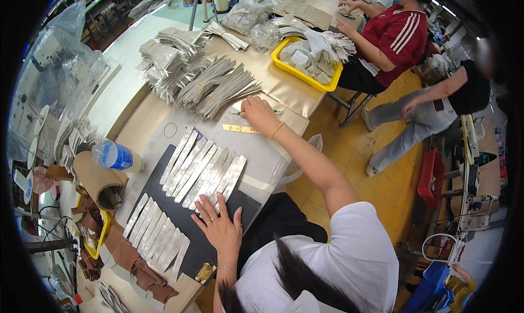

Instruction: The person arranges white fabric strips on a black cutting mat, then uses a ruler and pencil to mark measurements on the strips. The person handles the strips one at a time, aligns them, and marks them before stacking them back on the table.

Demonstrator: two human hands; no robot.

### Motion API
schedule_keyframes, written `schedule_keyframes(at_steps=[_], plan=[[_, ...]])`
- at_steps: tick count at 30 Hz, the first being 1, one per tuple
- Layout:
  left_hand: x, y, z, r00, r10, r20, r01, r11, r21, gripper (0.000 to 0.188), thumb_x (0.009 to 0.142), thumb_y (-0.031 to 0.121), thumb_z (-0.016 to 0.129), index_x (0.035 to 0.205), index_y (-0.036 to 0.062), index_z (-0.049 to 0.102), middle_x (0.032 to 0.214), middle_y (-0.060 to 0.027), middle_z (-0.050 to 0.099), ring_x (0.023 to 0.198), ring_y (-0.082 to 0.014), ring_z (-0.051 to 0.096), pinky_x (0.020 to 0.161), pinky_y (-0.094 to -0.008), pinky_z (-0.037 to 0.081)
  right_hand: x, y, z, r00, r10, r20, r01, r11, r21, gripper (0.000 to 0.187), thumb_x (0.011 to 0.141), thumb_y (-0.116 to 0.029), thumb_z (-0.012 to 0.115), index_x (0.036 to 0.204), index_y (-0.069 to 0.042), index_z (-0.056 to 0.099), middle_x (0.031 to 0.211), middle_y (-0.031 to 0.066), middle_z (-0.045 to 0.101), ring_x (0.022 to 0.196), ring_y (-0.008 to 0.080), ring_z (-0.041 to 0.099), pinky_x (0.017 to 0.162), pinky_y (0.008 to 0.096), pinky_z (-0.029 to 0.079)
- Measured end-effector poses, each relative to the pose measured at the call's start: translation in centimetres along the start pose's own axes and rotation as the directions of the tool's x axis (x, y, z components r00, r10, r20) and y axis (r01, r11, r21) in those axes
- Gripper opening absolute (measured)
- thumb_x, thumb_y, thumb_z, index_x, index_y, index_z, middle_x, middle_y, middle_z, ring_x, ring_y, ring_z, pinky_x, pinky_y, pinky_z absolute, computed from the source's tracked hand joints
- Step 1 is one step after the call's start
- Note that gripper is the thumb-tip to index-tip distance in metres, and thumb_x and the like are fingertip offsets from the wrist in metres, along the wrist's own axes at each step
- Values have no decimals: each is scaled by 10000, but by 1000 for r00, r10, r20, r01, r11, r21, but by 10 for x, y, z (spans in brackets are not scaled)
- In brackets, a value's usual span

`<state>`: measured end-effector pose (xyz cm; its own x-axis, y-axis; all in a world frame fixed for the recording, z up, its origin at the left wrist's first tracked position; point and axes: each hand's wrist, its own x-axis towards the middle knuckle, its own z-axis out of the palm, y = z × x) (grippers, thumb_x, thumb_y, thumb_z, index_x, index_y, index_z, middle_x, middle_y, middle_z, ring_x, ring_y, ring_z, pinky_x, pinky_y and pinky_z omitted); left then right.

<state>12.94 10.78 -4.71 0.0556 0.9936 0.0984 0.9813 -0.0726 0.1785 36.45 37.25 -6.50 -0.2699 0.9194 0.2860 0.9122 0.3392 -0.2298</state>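
Head view: the left hand [221,225], fingers spread and unclenched, hides the lower ends of a few strips [203,173]; the right hand [259,115] covers the middle of a green pencil [278,111], and whether it grasps it cannot be told. Slim, tapering and silver-grey, with a mottled sheen, the strips lie in two slanting rows on a flat black board [201,250]. Thick, fanned bundles [218,92] lie beyond.

First: Your right hand [259,115] covers part of the green pencil [278,111].
Second: Your left forearm [225,275] (partly behind dark hair [230,300]) leaves the lower edge; a co-worker's head [485,56] is blurred.
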Motion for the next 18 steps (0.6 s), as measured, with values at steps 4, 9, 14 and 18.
schedule_keyframes(at_steps=[4, 9, 14, 18], plan=[[0, 0, 0, 1000, -6, 4, 6, 1000, -13, 675, 951, 526, 561, 1493, 141, 444, 1620, -234, 195, 1494, -439, 166, 1167, -638, 130, -2, -4, -27, 998, -29, 62, 25, 998, 62, 150, 914, -162, 632, 1012, -48, 638, 986, 96, 621, 916, 273, 619, 811, 404, 497], [0, 0, -1, 1000, -6, 0, 6, 1000, -23, 670, 948, 515, 572, 1487, 136, 452, 1615, -248, 197, 1490, -448, 170, 1166, -639, 130, -9, -15, -68, 996, 76, 56, -94, 771, 629, 202, 959, -45, 519, 1126, -27, 630, 1024, 98, 657, 848, 231, 675, 773, 397, 548], [-1, -1, -2, 1000, -2, 2, 2, 1000, -9, 665, 948, 511, 574, 1486, 141, 454, 1614, -251, 196, 1489, -450, 170, 1168, -637, 130, -26, -25, -85, 960, 25, 279, -250, -376, 892, 220, 1045, -131, 439, 1162, -40, 602, 1043, 122, 684, 1001, 239, 692, 868, 325, 558], [0, 1, -2, 1000, 3, -9, -3, 1000, -3, 654, 947, 511, 576, 1480, 150, 465, 1613, -247, 203, 1489, -445, 175, 1169, -635, 130, -33, -46, -79, 964, 165, 210, -253, 317, 914, 148, 1011, -207, 563, 1011, -60, 580, 924, 114, 698, 869, 259, 705, 766, 331, 555]])
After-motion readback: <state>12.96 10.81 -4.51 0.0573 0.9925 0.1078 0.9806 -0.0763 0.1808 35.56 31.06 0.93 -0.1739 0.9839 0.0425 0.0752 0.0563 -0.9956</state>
